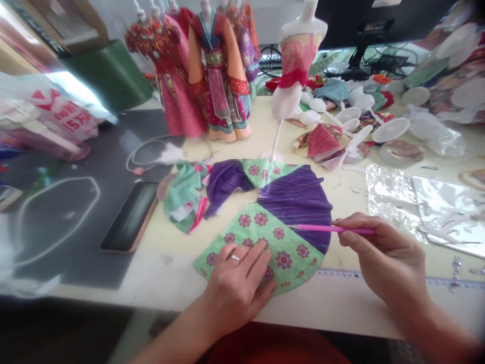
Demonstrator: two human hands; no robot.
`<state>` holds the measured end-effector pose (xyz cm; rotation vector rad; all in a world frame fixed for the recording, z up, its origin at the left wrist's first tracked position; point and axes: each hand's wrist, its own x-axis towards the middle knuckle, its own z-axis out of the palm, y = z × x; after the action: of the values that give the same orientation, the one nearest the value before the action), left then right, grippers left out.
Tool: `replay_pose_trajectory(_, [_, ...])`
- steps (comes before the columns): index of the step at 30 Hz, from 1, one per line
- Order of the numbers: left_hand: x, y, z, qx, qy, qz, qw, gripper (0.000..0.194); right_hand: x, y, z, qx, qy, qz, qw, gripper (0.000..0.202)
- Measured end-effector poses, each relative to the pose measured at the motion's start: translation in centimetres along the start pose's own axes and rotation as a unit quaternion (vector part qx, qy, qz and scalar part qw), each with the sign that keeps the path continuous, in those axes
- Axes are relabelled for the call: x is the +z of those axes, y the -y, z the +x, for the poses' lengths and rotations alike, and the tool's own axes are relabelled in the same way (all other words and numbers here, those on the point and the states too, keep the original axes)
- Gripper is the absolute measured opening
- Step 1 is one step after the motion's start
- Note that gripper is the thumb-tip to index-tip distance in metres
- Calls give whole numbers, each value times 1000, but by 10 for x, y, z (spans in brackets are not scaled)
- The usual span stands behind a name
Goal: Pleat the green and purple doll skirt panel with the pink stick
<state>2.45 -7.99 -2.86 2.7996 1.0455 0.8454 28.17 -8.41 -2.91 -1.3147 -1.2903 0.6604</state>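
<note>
My left hand (242, 275), a ring on one finger, lies flat on the green flowered panel of a doll-sized fabric skirt piece (278, 235). Purple panels with thin pale lines and another green panel curve round its centre gap. My right hand (386, 258) pinches a slim pink pen (314, 228). The pen's fine tip rests at or just above the seam between the green and the right purple panel; whether it touches cannot be made out. Left of the skirt piece lies a crumpled green and pink doll garment (185, 189).
Dressed doll forms (220, 76) and a small white mannequin (286, 101) stand behind. A phone (131, 217) lies left on a dark mat. A clear ruler (341, 273) runs along the front right. Plastic bags (394, 197), tape (401, 151) and fabric scraps (324, 139) lie right.
</note>
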Motion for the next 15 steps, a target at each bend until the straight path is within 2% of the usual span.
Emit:
replay_pose_trajectory(4, [0,0,0,0,3,-1,1000,28,-8,8,10,8,-31,43,999,8])
replay_pose_trajectory(8, [2,1,0,6,-2,-2,1000,29,-34,15,36,30,-105,37,993,7])
replay_pose_trajectory(11, [3,2,1,12,-11,-2,1000,26,-52,12,58,-3,-155,-51,987,7])
replay_pose_trajectory(15, [2,2,2,12,-19,-3,1000,27,-59,-5,74,-73,-150,-202,965,9])
